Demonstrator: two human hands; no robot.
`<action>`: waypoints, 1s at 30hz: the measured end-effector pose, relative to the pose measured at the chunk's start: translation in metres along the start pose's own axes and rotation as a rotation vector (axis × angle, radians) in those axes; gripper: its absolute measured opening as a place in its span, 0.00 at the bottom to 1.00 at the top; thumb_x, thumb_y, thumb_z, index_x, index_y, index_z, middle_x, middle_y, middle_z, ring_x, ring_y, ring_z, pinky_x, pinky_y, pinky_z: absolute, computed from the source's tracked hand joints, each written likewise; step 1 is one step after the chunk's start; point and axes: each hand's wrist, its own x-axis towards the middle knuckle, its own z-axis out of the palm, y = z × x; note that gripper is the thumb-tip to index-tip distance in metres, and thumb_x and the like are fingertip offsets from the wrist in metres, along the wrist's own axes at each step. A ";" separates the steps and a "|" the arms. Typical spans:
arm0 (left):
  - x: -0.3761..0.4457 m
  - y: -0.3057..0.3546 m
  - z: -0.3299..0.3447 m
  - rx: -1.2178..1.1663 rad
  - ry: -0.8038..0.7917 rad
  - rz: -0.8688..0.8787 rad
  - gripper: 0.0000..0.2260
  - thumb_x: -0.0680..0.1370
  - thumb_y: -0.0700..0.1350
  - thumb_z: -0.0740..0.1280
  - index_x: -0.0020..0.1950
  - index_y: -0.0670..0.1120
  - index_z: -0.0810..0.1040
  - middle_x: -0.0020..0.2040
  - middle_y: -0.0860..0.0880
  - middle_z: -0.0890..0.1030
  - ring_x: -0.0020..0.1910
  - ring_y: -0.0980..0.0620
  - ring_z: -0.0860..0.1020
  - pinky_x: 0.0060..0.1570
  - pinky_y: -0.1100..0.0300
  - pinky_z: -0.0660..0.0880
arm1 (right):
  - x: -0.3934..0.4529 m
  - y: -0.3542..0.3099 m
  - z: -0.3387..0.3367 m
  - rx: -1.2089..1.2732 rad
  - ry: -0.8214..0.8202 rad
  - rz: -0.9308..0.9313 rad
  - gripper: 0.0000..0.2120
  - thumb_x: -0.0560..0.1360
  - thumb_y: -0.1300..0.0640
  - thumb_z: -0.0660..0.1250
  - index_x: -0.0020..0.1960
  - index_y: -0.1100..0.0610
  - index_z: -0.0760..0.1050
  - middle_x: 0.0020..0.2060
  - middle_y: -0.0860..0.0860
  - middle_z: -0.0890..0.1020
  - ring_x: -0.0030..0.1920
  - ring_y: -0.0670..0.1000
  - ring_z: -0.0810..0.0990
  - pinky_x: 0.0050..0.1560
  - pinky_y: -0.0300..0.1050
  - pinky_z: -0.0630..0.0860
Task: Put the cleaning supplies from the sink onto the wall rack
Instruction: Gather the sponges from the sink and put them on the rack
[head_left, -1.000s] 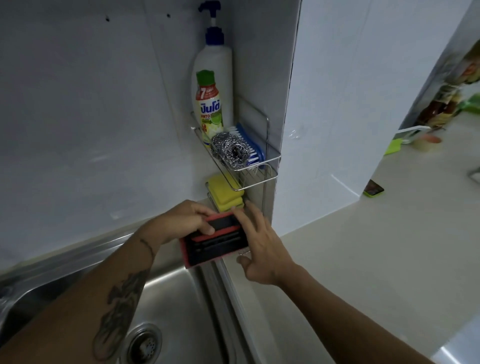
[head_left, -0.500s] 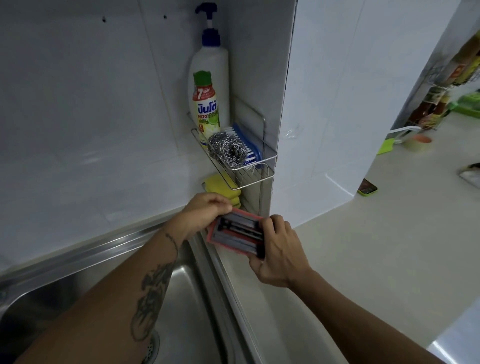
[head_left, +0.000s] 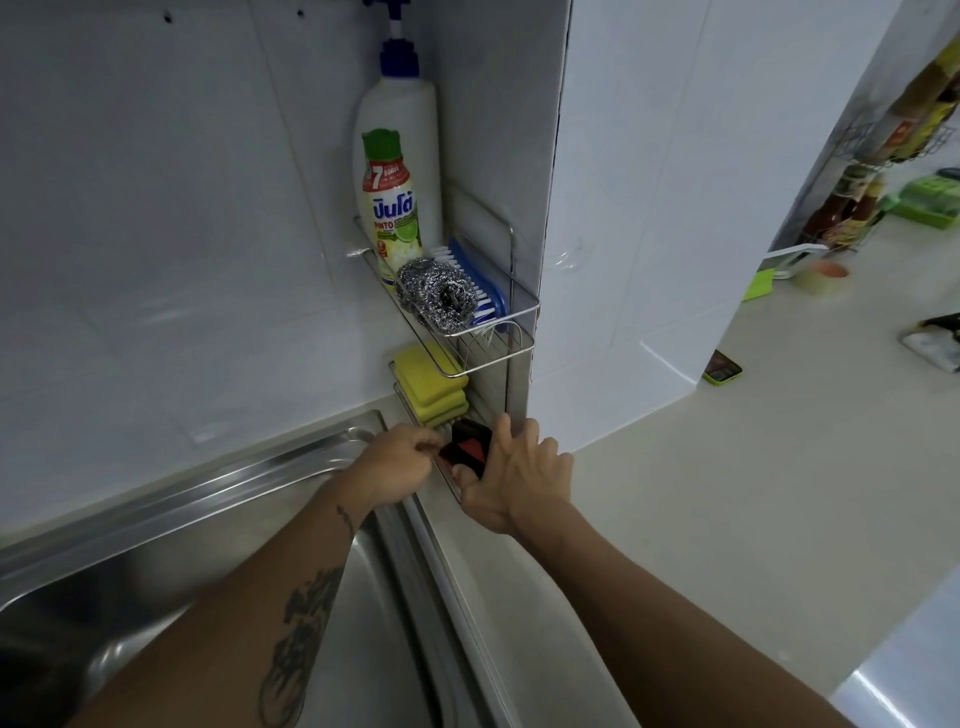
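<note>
Both of our hands are closed on the last piece we can see in play, a red and black scrubber (head_left: 465, 449). Our left hand (head_left: 397, 467) pinches its near-left end and our right hand (head_left: 511, 480) wraps its right side, thumb under and fingers over the top. So the scrubber sits between the two hands, touching both, at the lower shelf of the wall rack (head_left: 511, 332).

Most of the job looks done, by our reading. Above and beyond our hands, the upper shelf carries the soap bottle (head_left: 397, 171), the steel wool (head_left: 441, 296) and the blue brush (head_left: 480, 278). Just past our left fingers, the yellow sponges (head_left: 431, 384) lie stacked on the lower shelf.

What is left appears to be seating the scrubber beside those sponges and letting go. Whether it rests on the shelf wires yet, we cannot tell, since our hands cover its underside. The part of the sink (head_left: 208, 525) that shows below our left forearm holds no other supplies; the rest is out of sight.
</note>
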 end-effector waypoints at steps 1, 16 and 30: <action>0.000 -0.001 0.000 0.016 0.003 0.003 0.22 0.76 0.34 0.58 0.66 0.47 0.77 0.66 0.48 0.78 0.62 0.47 0.78 0.63 0.56 0.72 | -0.003 0.002 0.001 -0.009 0.028 -0.040 0.28 0.72 0.35 0.59 0.62 0.54 0.62 0.55 0.57 0.72 0.53 0.61 0.73 0.49 0.55 0.69; 0.013 0.017 -0.005 0.257 0.018 0.057 0.23 0.77 0.35 0.59 0.73 0.43 0.68 0.74 0.44 0.67 0.72 0.43 0.66 0.69 0.54 0.63 | 0.005 0.021 0.038 0.005 0.018 -0.378 0.23 0.77 0.46 0.54 0.70 0.50 0.70 0.62 0.59 0.74 0.63 0.61 0.71 0.63 0.55 0.68; 0.004 -0.021 -0.017 0.133 0.030 -0.064 0.29 0.74 0.34 0.59 0.75 0.45 0.65 0.76 0.43 0.65 0.71 0.44 0.68 0.69 0.55 0.68 | 0.003 0.020 0.029 0.091 -0.143 -0.342 0.27 0.77 0.47 0.57 0.76 0.48 0.59 0.72 0.58 0.65 0.70 0.62 0.66 0.68 0.57 0.67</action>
